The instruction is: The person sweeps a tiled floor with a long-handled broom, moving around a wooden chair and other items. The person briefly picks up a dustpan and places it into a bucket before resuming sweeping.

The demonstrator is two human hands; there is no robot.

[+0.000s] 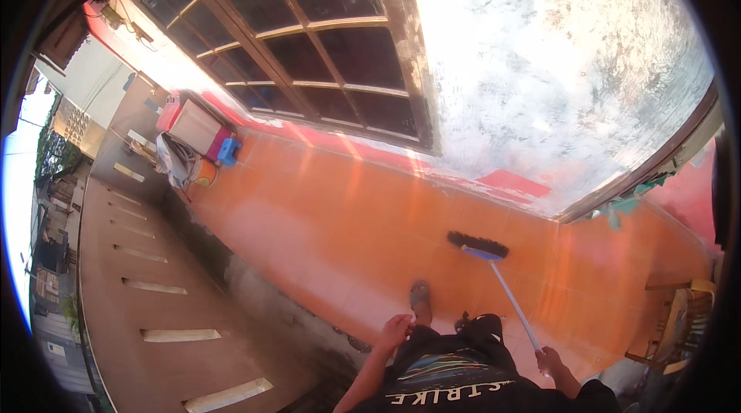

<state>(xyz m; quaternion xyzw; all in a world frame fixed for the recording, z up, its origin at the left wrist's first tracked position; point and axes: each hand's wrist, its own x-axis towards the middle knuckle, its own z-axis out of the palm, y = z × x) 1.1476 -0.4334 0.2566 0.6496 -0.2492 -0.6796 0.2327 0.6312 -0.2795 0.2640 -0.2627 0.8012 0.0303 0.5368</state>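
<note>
My right hand (550, 362) grips the upper end of a pale broom handle (517, 304) near my right hip. The handle slants forward and left to a broom head (485, 252) with a blue base. Its black bristles (476, 242) rest on the orange tiled floor (370, 228). My left hand (396, 332) hangs in front of my left thigh with its fingers curled, away from the broom. Whether it holds anything small is not visible. Ahead of it, my sandalled foot (419, 294) stands on the tiles.
A slotted low wall (156, 309) runs along the left. A blue plastic stool (229, 151) stands among stored items at the far end. Ahead are a framed window (324, 54) and a patchy painted wall (550, 77). A wooden chair (680, 326) stands at right.
</note>
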